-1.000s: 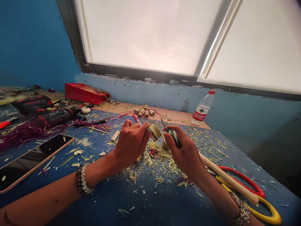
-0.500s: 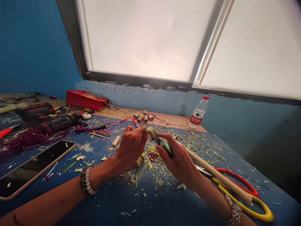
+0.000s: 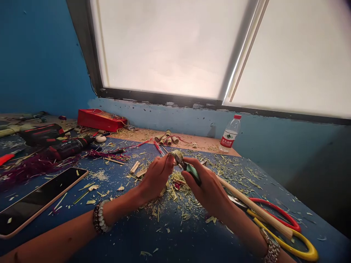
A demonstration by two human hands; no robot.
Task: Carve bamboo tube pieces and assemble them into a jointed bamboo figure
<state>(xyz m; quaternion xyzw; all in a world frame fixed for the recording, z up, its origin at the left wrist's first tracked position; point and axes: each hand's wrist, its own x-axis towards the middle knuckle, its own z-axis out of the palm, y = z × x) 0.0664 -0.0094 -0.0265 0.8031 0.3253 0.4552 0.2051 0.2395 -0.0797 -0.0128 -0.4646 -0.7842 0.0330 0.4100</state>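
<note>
Bamboo ring [image 3: 177, 154] looks pale green, short and rounded.

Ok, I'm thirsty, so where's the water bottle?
The head view shows the bottle right of centre, on the right end of the pinkish strip, by the blue wall.

Pale light fills the dark-framed window [image 3: 167, 47] above a scuffed blue wall [image 3: 142, 109] edging the blue-topped table [image 3: 115, 241].
</note>
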